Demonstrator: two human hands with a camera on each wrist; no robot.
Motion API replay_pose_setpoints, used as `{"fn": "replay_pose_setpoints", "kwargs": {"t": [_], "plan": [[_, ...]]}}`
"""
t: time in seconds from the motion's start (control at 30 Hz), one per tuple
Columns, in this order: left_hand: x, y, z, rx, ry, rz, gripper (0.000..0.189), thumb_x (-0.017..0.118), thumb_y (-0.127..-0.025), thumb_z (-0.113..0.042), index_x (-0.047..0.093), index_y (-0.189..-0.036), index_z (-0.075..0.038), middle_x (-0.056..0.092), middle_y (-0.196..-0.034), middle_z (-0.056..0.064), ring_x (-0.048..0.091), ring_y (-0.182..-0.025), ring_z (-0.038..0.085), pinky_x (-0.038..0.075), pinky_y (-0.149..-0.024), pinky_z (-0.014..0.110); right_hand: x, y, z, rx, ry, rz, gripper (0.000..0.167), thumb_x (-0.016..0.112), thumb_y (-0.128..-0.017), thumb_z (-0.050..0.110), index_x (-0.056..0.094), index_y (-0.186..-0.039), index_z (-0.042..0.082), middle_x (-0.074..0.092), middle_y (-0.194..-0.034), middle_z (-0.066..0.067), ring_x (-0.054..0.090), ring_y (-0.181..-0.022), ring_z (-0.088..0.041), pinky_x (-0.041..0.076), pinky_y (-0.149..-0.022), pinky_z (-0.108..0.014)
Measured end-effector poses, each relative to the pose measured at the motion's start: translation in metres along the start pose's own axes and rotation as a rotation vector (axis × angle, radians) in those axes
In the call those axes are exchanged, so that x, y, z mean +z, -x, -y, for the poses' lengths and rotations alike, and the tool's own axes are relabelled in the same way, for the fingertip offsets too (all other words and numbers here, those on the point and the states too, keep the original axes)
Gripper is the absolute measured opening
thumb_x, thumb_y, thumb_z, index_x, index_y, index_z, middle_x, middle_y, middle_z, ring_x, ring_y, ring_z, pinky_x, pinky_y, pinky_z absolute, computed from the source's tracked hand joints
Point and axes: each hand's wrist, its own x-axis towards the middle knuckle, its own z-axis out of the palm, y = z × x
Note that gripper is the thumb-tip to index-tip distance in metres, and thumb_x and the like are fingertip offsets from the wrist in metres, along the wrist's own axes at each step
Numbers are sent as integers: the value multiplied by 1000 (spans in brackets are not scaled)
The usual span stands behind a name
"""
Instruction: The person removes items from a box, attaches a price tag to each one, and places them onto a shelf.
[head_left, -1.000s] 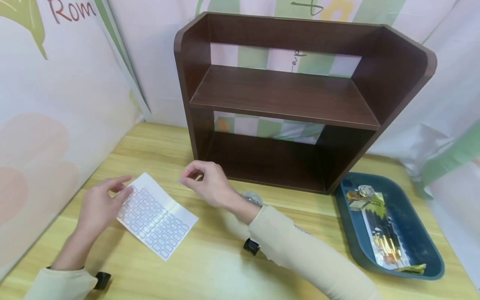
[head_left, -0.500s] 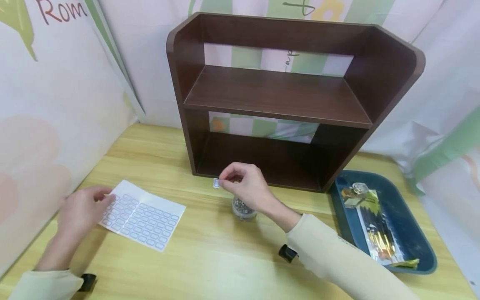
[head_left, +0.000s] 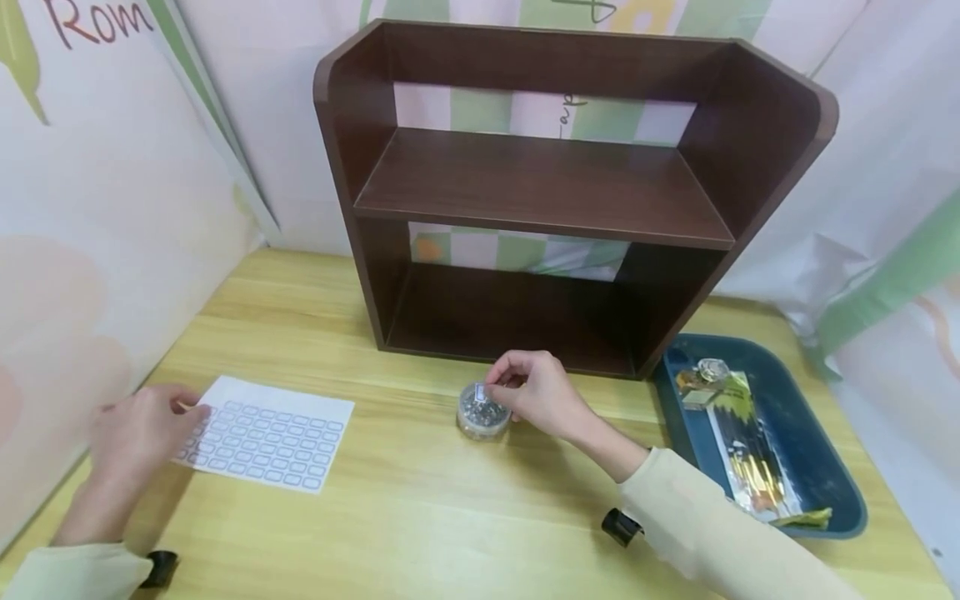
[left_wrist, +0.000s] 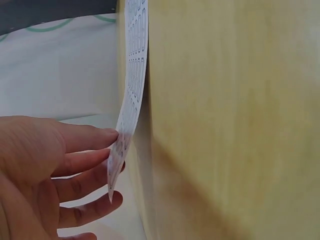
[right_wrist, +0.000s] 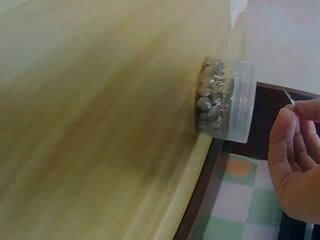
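Note:
My left hand (head_left: 138, 433) holds the left edge of a white sheet of blue-bordered label stickers (head_left: 266, 437). In the left wrist view the sheet (left_wrist: 135, 75) is pinched between thumb and fingers, its held end bent up off the table. Over on the right, my right hand (head_left: 543, 396) pinches one small label sticker (head_left: 480, 391) between thumb and forefinger. That sticker is just above a round clear jar (head_left: 482, 423), whose lid shows a gap to the fingers in the right wrist view. Silvery thumbtacks (right_wrist: 205, 103) fill the jar's lower part.
A dark brown two-tier shelf (head_left: 540, 187) stands behind the jar. At the right, a blue tray (head_left: 813, 433) holds a pack of paintbrushes (head_left: 753, 450) and a small glass bottle (head_left: 701, 383). White printed cloth (head_left: 112, 208) hangs along the left and back.
My right hand has carried the sticker rightward, from near the sheet to above the jar. My left hand and the sheet have shifted left in view, the sheet turning; the camera view also shifted.

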Motion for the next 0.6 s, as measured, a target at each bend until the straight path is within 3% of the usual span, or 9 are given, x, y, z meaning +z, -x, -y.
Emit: {"fn": "replay_pose_setpoints", "kwargs": {"t": [0.33, 0.47, 0.6], "plan": [[-1, -5, -4, -18, -58, 62, 39, 70, -91, -33, 68, -112, 0, 69, -109, 25, 61, -90, 47, 38, -75, 62, 0, 3, -11, 12, 59, 33, 8, 76, -86, 3, 70, -84, 7, 66, -76, -1, 56, -49, -16, 50, -43, -29], [2, -4, -26, 41, 20, 24, 40, 67, -94, -34, 66, -117, -1, 67, -112, 26, 63, -92, 44, 45, -66, 52, 2, 2, -12, 19, 99, 35, 8, 76, -86, 4, 70, -84, 8, 66, -76, 0, 58, -54, -16, 51, -45, -29], [10, 1, -64, 149, 120, -59, 34, 70, -93, -29, 68, -115, -3, 70, -106, 21, 65, -90, 39, 50, -63, 48, 3, 1, -15, -13, 149, 20, 9, 77, -85, 4, 70, -83, 10, 67, -78, 1, 60, -64, -17, 52, -52, -27]]}}
